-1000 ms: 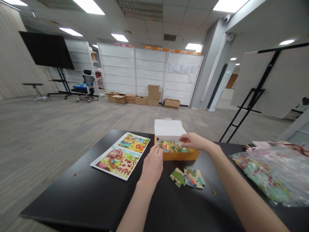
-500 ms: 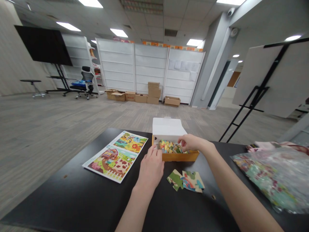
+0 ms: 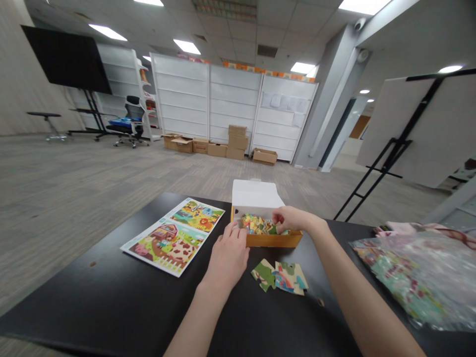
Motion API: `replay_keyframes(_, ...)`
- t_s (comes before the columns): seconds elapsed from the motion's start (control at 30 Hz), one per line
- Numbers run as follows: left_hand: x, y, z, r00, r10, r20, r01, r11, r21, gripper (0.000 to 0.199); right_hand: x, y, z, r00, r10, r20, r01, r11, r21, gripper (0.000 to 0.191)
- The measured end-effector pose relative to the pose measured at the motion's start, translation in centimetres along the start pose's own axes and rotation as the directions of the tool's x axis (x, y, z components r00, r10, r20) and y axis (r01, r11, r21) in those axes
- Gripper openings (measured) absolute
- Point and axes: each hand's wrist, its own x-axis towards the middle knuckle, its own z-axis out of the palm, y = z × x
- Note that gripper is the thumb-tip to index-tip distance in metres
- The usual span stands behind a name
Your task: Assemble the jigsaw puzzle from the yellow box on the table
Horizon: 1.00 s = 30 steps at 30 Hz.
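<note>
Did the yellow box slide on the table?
No: judged against the black table, the yellow box shows no clear slide either way; the camera's view shifted.

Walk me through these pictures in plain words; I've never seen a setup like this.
There is no robot here, only a person's two bare hands. Every picture comes from one camera worn on the person's head, looking forward and down, so the forearms enter from the bottom.

On the black table stands an open box of puzzle pieces. To its left lies a sheet with animal pictures; loose pieces lie in front of it, and a clear bag sits at the far right.

The left hand is at the box's near left corner. The right hand reaches into the box; whether it grips a piece is too small to tell.
</note>
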Motion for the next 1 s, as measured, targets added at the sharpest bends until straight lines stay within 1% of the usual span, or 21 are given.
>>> replay_keyframes(0.13,0.0,0.1,-0.1,1.0,0.001,-0.004,-0.001,1.0,0.0,0.028,-0.4,-0.1,-0.3,0.999,0.018,0.026,-0.018,1.0,0.014,0.027)
replay_keyframes(0.2,0.0,0.1,-0.1,1.0,0.0,-0.008,0.0,1.0,0.0,0.028,-0.9,-0.3,-0.9,1.0,-0.017,0.008,0.017,1.0,0.025,0.022)
replay_keyframes(0.3,0.1,0.0,0.0,1.0,0.0,-0.023,0.0,1.0,-0.002,0.025,-2.2,-0.9,-2.4,0.989,-0.103,-0.103,0.112,0.99,0.081,0.015)
replay_keyframes(0.37,0.2,-0.2,0.2,0.999,0.0,-0.041,0.0,1.0,-0.004,0.023,-3.5,-1.7,-3.5,0.972,-0.149,-0.18,0.177,0.972,0.154,0.018)
replay_keyframes(0.4,0.3,-0.4,0.3,0.999,0.0,-0.05,0.0,1.0,-0.008,0.024,-4.1,-2.3,-4.0,0.967,-0.174,-0.185,0.209,0.959,0.193,0.021)
replay_keyframes(0.43,0.4,-0.5,0.4,0.998,-0.002,-0.057,0.001,1.0,-0.017,0.026,-4.6,-3.0,-4.2,0.966,-0.202,-0.16,0.235,0.945,0.225,0.023)
replay_keyframes(0.5,0.6,-0.9,0.5,0.998,-0.008,-0.064,0.005,0.999,-0.048,0.03,-5.2,-4.6,-3.9,0.962,-0.274,-0.02,0.269,0.927,0.259,0.023)
replay_keyframes(0.57,0.7,-1.1,0.5,0.998,-0.015,-0.067,0.009,0.996,-0.084,0.033,-5.1,-6.1,-2.7,0.932,-0.33,0.148,0.289,0.926,0.244,0.02)
replay_keyframes(0.63,0.7,-1.3,0.5,0.998,-0.023,-0.064,0.016,0.994,-0.11,0.032,-4.3,-7.5,-1.0,0.898,-0.351,0.264,0.306,0.931,0.197,0.021)
replay_keyframes(0.67,0.7,-1.3,0.5,0.998,-0.023,-0.062,0.016,0.993,-0.119,0.031,-3.9,-8.0,-0.2,0.884,-0.354,0.306,0.315,0.933,0.171,0.021)
replay_keyframes(0.73,0.7,-1.3,0.5,0.998,-0.016,-0.057,0.009,0.992,-0.125,0.029,-3.2,-8.7,1.0,0.88,-0.346,0.326,0.33,0.938,0.106,0.019)
replay_keyframes(0.8,0.7,-1.2,0.6,0.999,-0.01,-0.053,0.005,0.995,-0.1,0.029,-3.1,-9.0,1.4,0.887,-0.335,0.319,0.33,0.941,0.07,0.02)
replay_keyframes(0.87,0.7,-1.0,0.6,0.998,-0.014,-0.055,0.01,0.998,-0.056,0.029,-3.5,-8.8,0.7,0.899,-0.337,0.281,0.332,0.941,0.066,0.021)
replay_keyframes(0.93,0.7,-0.8,0.6,0.998,-0.019,-0.064,0.018,1.0,-0.021,0.027,-4.0,-8.1,-0.5,0.926,-0.328,0.184,0.32,0.944,0.073,0.022)
replay_keyframes(1.0,0.7,-0.5,0.6,0.997,-0.024,-0.07,0.024,1.0,-0.009,0.027,-4.2,-6.7,-1.7,0.968,-0.25,0.034,0.247,0.966,0.074,0.021)
